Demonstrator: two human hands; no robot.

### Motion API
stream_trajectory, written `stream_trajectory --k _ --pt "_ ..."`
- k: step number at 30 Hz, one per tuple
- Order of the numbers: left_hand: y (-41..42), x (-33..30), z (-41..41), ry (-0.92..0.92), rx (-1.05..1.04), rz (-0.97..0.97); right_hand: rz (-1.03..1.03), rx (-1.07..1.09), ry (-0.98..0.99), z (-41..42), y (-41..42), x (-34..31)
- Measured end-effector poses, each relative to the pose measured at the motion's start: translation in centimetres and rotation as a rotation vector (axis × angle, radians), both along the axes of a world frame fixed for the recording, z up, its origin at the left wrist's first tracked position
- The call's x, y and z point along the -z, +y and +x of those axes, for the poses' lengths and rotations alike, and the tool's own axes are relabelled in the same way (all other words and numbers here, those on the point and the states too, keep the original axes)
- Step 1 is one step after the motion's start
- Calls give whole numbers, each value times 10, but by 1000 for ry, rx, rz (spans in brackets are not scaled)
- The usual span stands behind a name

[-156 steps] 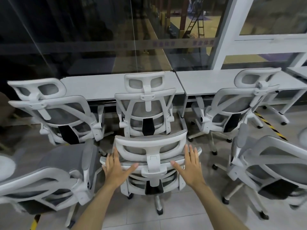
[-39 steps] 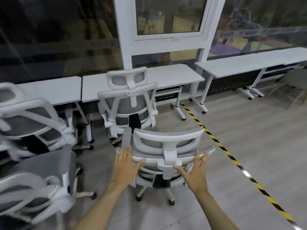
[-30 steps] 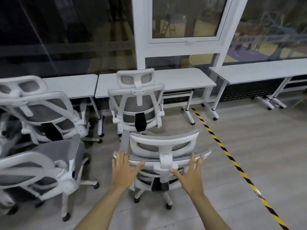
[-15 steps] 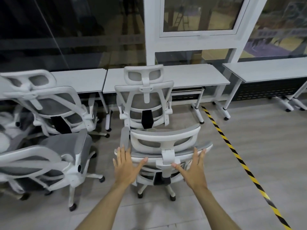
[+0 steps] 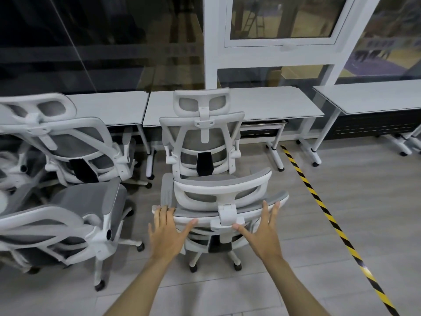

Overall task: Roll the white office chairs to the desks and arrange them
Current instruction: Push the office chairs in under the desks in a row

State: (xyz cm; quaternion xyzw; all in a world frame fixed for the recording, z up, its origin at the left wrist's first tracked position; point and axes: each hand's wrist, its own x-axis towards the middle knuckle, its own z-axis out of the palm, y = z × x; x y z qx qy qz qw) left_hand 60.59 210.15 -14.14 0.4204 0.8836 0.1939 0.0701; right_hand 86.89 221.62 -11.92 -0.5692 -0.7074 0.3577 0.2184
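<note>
A white office chair with grey mesh (image 5: 222, 192) stands right in front of me, its back toward me. My left hand (image 5: 167, 231) and my right hand (image 5: 264, 229) lie flat against the top of its backrest, fingers spread, on either side of the headrest post. Directly beyond it, another white chair (image 5: 202, 137) is tucked at a white desk (image 5: 273, 103). The two chairs are nearly touching.
Two more white chairs stand at the left, one (image 5: 75, 142) at the left desk (image 5: 109, 106) and one (image 5: 68, 215) turned sideways beside me. A further desk (image 5: 376, 96) is at the right. Yellow-black floor tape (image 5: 330, 220) runs diagonally on the right; glass wall behind the desks.
With both hands on its back, the chair has rolled rightward along the row and then a little forward. It now sits straight behind the chair at the desk.
</note>
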Motion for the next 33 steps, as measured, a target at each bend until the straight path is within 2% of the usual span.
stream_trajectory --k 10,18,26,33 --pt "-20 4 2 92 -13 1 -9 -20 -17 1 -17 -4" --pt "-19 10 -17 22 77 -1 -8 -18 -5 -7 -26 -6" --pt "-6 8 -28 -13 79 19 -37 -18 15 -19 -10 -10" --pt "12 -1 -40 -32 57 -39 -100 -11 -4 -34 15 -15"
